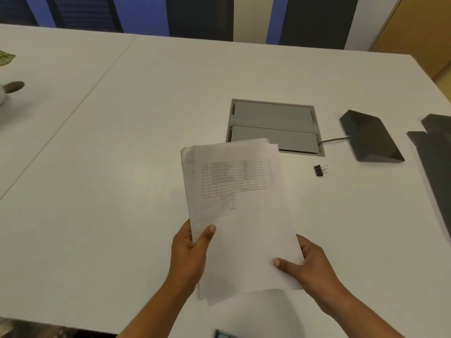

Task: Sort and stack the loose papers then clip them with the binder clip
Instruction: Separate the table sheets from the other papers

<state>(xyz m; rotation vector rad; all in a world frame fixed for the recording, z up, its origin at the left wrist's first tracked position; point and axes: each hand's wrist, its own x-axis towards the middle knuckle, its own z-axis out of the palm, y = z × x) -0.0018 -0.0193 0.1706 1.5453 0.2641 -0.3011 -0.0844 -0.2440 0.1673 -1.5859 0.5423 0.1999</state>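
A loose stack of white papers point(241, 215) is held above the white table point(109, 167), its edges uneven; the top sheet shows a faint printed grid. My left hand point(190, 254) grips the stack's lower left edge, thumb on top. On the lower right edge my right hand point(310, 267) holds the sheets, thumb pressed on the top one. A small black binder clip point(320, 170) with wire handles lies on the table to the right of the papers, apart from both hands.
A grey cable hatch point(273, 125) is set into the table behind the papers. A dark wedge-shaped device point(371, 137) with a cord lies to its right, and dark flat pieces point(434, 154) sit at the right edge. A small object point(13, 87) rests far left.
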